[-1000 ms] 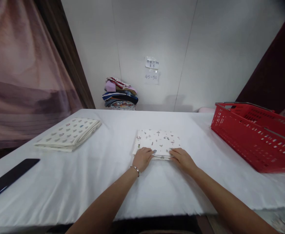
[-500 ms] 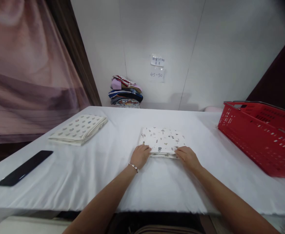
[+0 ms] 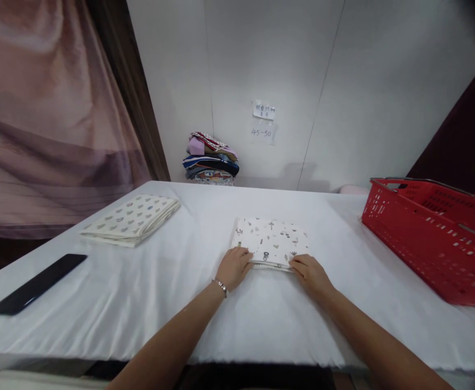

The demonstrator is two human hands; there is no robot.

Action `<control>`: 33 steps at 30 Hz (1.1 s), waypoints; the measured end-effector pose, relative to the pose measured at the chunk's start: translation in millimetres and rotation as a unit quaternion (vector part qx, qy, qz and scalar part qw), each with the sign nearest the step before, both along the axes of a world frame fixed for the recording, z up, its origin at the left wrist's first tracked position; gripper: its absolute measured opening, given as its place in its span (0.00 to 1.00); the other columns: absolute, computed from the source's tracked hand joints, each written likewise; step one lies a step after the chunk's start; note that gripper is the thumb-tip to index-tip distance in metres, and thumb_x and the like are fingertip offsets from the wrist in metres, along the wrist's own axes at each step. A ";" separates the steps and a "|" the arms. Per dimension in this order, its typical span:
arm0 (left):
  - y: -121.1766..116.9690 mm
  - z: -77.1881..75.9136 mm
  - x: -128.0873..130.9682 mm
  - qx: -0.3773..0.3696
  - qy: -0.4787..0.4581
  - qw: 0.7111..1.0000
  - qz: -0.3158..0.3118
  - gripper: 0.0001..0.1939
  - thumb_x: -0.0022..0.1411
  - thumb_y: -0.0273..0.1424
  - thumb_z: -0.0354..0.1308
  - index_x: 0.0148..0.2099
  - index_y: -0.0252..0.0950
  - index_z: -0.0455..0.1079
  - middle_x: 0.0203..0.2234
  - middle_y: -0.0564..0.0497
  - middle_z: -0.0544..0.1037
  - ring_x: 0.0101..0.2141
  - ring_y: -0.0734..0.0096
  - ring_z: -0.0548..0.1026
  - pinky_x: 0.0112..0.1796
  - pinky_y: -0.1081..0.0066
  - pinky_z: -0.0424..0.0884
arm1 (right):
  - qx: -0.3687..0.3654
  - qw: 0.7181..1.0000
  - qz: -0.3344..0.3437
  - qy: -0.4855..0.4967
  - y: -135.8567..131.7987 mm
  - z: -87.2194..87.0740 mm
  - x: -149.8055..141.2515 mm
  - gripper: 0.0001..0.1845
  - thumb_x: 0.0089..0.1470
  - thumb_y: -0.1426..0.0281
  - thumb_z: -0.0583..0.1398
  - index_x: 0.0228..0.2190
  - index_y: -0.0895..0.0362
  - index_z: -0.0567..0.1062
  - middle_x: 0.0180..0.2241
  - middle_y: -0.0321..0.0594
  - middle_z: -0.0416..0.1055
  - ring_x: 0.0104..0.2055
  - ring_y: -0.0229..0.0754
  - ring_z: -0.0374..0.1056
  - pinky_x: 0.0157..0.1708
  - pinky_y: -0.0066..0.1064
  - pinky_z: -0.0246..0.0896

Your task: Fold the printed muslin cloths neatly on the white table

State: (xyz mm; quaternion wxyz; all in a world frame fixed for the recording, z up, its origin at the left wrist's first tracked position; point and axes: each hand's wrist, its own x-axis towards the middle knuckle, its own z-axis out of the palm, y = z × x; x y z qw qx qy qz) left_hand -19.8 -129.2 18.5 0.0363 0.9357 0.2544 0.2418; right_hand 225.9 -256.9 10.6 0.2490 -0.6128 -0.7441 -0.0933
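Observation:
A folded white cloth with small prints (image 3: 273,242) lies in the middle of the white table (image 3: 140,292). My left hand (image 3: 233,268) grips its near left corner, fingers curled over the edge. At the near right corner, my right hand (image 3: 309,273) pinches the cloth's edge the same way. A thin bracelet shows on my left wrist.
Another folded patterned cloth (image 3: 134,218) lies at the far left. A long black flat object (image 3: 34,284) lies near the left edge. A red plastic basket (image 3: 436,233) stands at the right. A stack of folded clothes (image 3: 211,160) sits against the back wall.
My hands stay on the near edge of the folded cloth. The view has shifted slightly; nothing else has moved.

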 end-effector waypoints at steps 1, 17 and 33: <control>-1.2 1.1 3.2 -0.001 -0.001 1.000 -0.002 0.10 0.61 0.33 0.50 0.44 0.39 0.67 0.39 0.48 0.71 0.41 0.66 0.66 0.42 0.63 0.63 | -0.002 1.000 0.002 0.001 1.4 0.7 -2.5 0.14 0.59 0.68 0.50 0.39 0.54 0.74 0.40 0.44 0.70 0.42 0.45 0.63 0.40 0.37 0.59; -2.1 -3.9 5.8 0.003 0.050 0.999 -0.009 0.09 0.62 0.30 0.49 0.37 0.38 0.70 0.33 0.50 0.71 0.37 0.69 0.65 0.38 0.68 0.61 | 0.016 0.999 0.032 0.012 20.3 -12.5 -24.0 0.13 0.58 0.69 0.51 0.37 0.54 0.75 0.37 0.43 0.70 0.39 0.43 0.63 0.39 0.35 0.59; 10.3 3.5 -19.4 -0.112 -0.056 0.989 0.082 0.13 0.63 0.32 0.45 0.34 0.39 0.71 0.31 0.51 0.73 0.35 0.71 0.68 0.38 0.69 0.64 | -0.031 0.993 0.113 -0.006 53.6 0.3 -70.6 0.18 0.59 0.71 0.49 0.49 0.57 0.68 0.49 0.46 0.65 0.51 0.45 0.60 0.49 0.39 0.58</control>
